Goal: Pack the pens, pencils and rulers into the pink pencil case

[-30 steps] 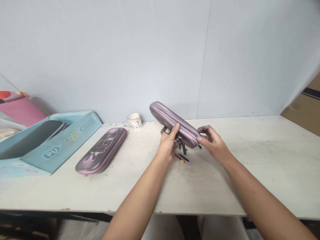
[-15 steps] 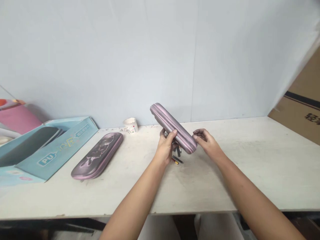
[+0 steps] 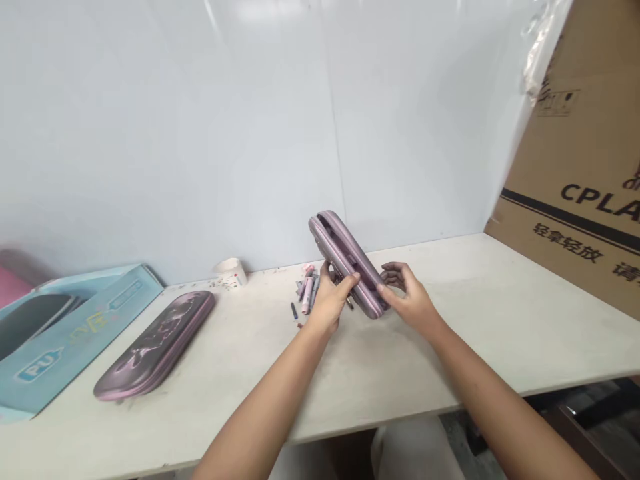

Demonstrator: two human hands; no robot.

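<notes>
A shiny purple-pink pencil case [image 3: 345, 263] is held tilted above the table, with a gap showing between its two halves. My left hand [image 3: 330, 293] is closed round its near side, thumb on the front half. At the lower right end, my right hand [image 3: 405, 290] grips the edge of the other half with the thumb, its fingers curled behind. Pens and other stationery [image 3: 307, 293] lie on the table behind my left hand, partly hidden by it. Another pencil case [image 3: 155, 343], shut and dark on top with a shiny pattern, rests to the left.
On the left stands a light-blue open box [image 3: 95, 333] with dark cases in it. A white paper cup [image 3: 231, 272] is near the wall, dark crumbs beside it. A large cardboard box [image 3: 575, 193] stands at the right. The white table [image 3: 450, 347] ends at its front edge.
The held pencil case has gone from shut to partly open. My right thumb has moved onto its edge. The view has turned right, so more of the cardboard box shows.
</notes>
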